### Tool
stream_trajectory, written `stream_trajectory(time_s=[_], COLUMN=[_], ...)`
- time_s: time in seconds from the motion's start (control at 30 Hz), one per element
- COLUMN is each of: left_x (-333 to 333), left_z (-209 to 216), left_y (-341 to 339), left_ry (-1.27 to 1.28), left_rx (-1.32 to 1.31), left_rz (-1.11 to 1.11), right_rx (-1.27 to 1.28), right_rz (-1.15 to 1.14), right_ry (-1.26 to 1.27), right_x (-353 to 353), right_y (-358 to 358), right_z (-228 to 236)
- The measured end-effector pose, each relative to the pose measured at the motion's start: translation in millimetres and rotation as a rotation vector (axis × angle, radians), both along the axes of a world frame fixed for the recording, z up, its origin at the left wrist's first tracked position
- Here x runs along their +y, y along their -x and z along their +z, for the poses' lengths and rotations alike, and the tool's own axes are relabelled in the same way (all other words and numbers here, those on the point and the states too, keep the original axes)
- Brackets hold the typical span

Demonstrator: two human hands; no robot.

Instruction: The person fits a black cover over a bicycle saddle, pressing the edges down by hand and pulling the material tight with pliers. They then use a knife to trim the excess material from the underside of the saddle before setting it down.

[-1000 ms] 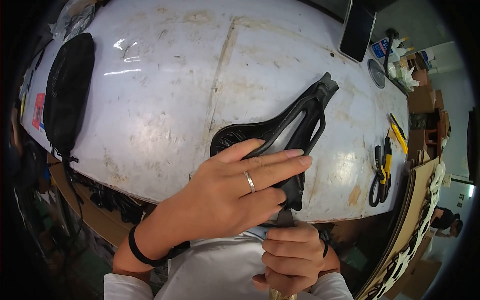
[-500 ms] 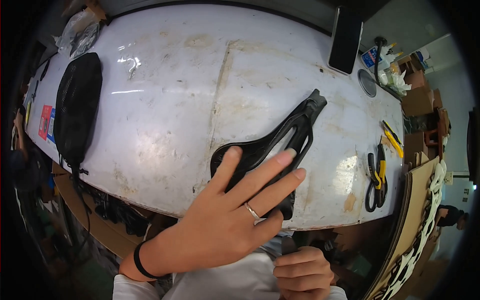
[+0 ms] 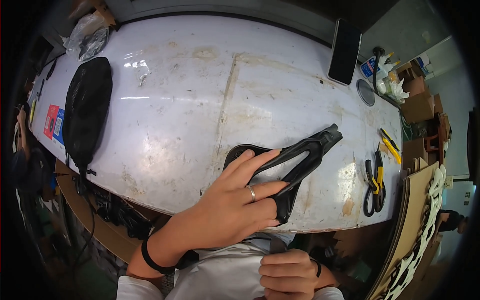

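Observation:
A black bicycle saddle [image 3: 302, 172] with a long central slot lies near the table's front edge, its narrow nose toward the far right. My left hand [image 3: 237, 200], with a ring and a black wristband, is over the wide rear. Its index and middle fingers reach across the slot, and the other fingers bend round the near wing. Just below the table edge, in front of my body, my right hand [image 3: 287, 272] is closed in a fist. A dark grey, flat piece [image 3: 277, 245] sticks up from it; the rest is hidden in the fingers.
Black-and-yellow pliers [image 3: 378, 185] and a yellow cutter [image 3: 390, 145] lie at the right. A phone [image 3: 345, 52], a round grey disc [image 3: 366, 92] and a bottle [image 3: 372, 66] are at the far right. A black mesh bag [image 3: 87, 110] lies left. Cardboard sheets [image 3: 407, 210] stand beyond the right edge.
The saddle has turned, its nose now pointing more to the right and lower. My left fingers have bent closer round it. My right fist has shifted slightly left.

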State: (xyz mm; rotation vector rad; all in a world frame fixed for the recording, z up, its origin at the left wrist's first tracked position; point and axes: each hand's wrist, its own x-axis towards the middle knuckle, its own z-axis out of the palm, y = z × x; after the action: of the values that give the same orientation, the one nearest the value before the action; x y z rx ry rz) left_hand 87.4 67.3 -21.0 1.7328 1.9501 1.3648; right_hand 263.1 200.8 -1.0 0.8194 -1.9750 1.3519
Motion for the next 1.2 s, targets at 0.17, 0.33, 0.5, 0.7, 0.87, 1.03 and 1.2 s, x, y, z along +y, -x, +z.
stream_trajectory(time_s=[0.17, 0.33, 0.5, 0.7, 0.87, 1.03, 1.2], left_x=[2.1, 4.1, 1.9, 2.9, 3.6, 2.3, 1.6], left_z=[-8.4, -16.0, -5.6, -2.3, -4.1, -3.4, 3.5], left_y=[-5.2, -5.8, -0.2, -4.6, -5.5, -2.6, -6.2], left_ry=[-0.026, -0.074, -0.010, 0.037, 0.014, 0.042, 0.060], left_rx=[0.102, 0.138, 0.100, 0.146, 0.115, 0.122, 0.167], left_rz=[0.026, 0.051, -0.007, 0.018, 0.037, 0.040, 0.016], right_rx=[0.047, 0.083, 0.041, 0.009, 0.035, 0.034, -0.037], right_rz=[-0.031, -0.208, -0.125, -0.066, -0.022, -0.027, 0.208], right_ry=[-0.202, -0.334, -0.075, 0.159, 0.089, -0.082, 0.260], right_x=[-4.6, -13.6, -0.3, 10.3, 11.3, 14.6, 42.5], right_y=[30.1, 36.8, 25.1, 13.6, 6.0, 11.0, 18.7], right_z=[10.0, -1.3, -20.7, -36.1, -26.5, -29.7, -32.5])
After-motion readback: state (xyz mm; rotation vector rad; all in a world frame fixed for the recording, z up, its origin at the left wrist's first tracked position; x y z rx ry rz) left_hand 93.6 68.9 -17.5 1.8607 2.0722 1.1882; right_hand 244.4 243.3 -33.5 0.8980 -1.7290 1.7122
